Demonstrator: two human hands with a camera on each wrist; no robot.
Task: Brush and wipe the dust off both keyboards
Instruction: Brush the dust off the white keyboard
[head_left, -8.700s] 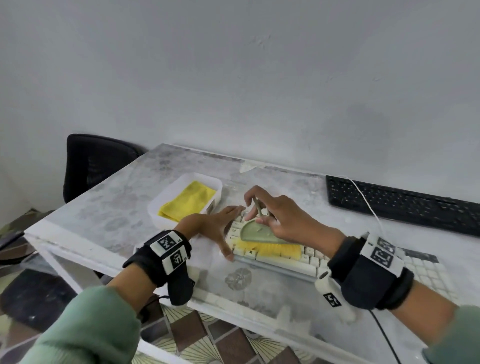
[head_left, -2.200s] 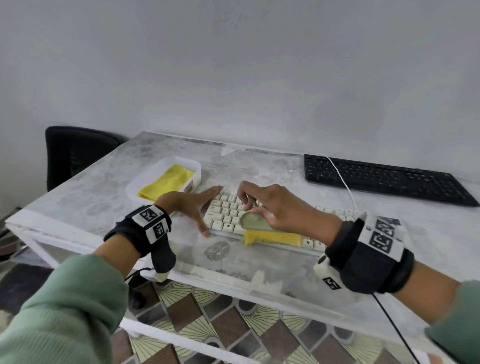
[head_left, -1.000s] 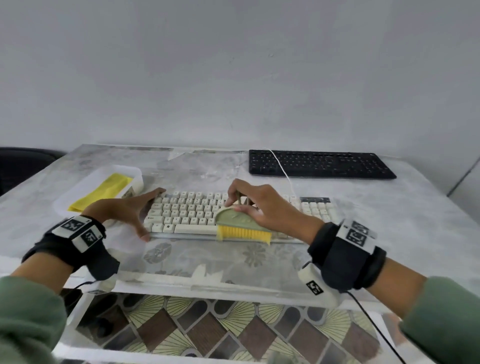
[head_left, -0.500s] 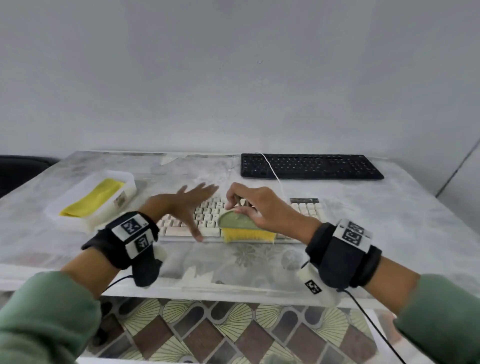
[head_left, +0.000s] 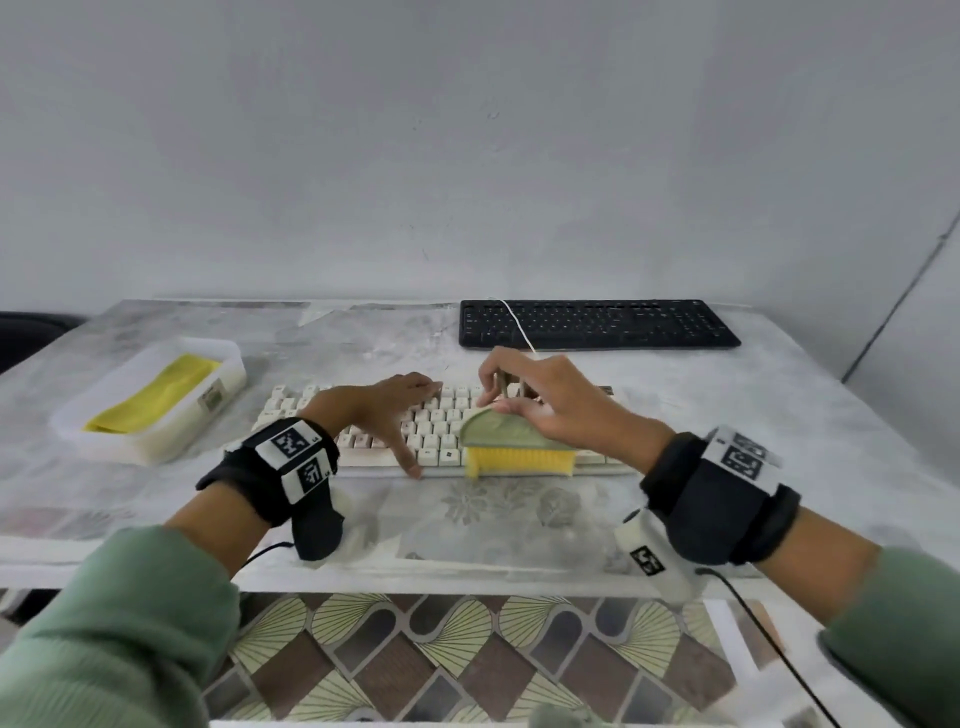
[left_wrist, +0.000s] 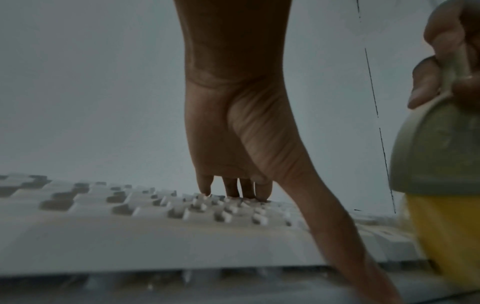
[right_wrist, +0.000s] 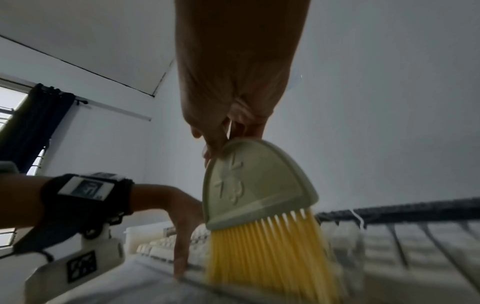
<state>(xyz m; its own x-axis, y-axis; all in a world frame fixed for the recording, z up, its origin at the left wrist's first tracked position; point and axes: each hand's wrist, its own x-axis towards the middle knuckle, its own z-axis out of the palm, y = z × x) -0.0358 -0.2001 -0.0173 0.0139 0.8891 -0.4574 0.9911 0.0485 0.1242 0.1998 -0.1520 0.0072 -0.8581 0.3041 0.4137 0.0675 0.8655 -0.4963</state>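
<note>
A white tub (head_left: 221, 376) sits on the table (head_left: 779, 415) at ten o'clock, a black chair (head_left: 31, 332) beyond.

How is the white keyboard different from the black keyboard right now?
The white keyboard lies near the table's front edge; the black keyboard lies at the back by the wall. The left hand rests on the white one while the right hand holds the brush on it; the black one is untouched. Both lie flat on the table.

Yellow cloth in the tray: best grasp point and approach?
Pinch the yellow cloth near its middle, coming straight down from above. It lies flat and folded inside the white tray, whose walls block any sideways approach. The free left hand looks nearer than the right.
</note>
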